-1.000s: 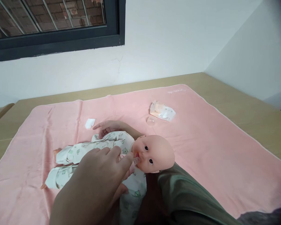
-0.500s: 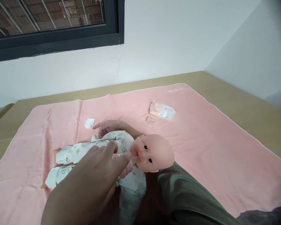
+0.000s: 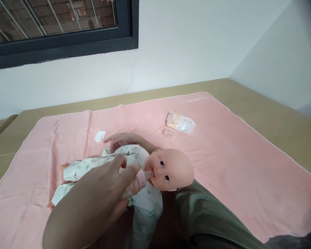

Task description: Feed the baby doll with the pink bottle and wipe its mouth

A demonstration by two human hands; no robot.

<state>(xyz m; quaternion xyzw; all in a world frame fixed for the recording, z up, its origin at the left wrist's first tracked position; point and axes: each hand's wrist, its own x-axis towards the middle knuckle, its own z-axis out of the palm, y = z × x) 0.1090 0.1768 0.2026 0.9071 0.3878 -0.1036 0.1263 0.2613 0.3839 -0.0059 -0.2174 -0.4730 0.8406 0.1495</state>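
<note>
A bald baby doll [image 3: 176, 169] in white clothes with a small green print lies on its back, head to the right. My left hand [image 3: 109, 186] is closed around a baby bottle with a pink collar [image 3: 139, 180]. The bottle's clear teat touches the doll's mouth; most of its body is hidden by my fingers. My right arm passes behind the doll's neck. Beyond the doll's far side lies my right hand [image 3: 119, 141], its fingers apart and partly loosely bent beside the printed clothing. A small white piece [image 3: 100, 136] lies near those fingertips.
A pink blanket [image 3: 230, 166] covers much of the wooden surface [image 3: 256, 103]. On it lie a printed white packet [image 3: 181, 122] and a clear cap-like piece [image 3: 167, 133]. Green fabric [image 3: 209, 214] fills the lower right. A white wall and dark window frame [image 3: 93, 43] stand behind.
My left hand has drawn slightly back to the left along the bottle, so more of the pink collar and teat shows. The doll and right hand look almost unmoved.
</note>
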